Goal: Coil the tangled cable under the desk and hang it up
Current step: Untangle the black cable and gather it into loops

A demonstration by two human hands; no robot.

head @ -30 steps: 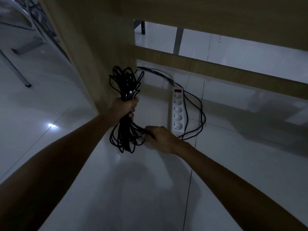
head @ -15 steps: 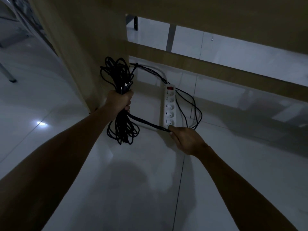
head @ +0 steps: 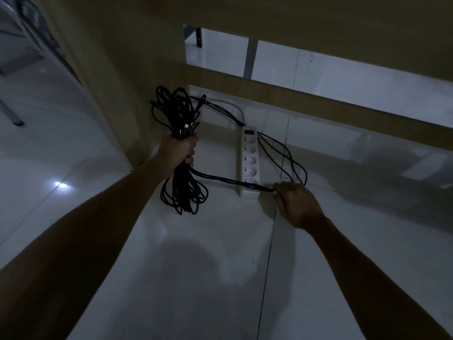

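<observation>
While the pale wooden bench (head: 137,69) looms over the glossy white tiled floor (head: 196,266), I see my left hand (head: 180,149) gripping the bundled black cable (head: 182,190) at its middle, loops hanging either side. My right hand (head: 297,204) pinches the loose strand, stretched taut across the white five-socket power strip (head: 250,159). My worry: slack still loops behind the strip, so pulling could snag and drag it, or loosen the bundle.

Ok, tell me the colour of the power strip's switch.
Red, on the white power strip; head view.
</observation>
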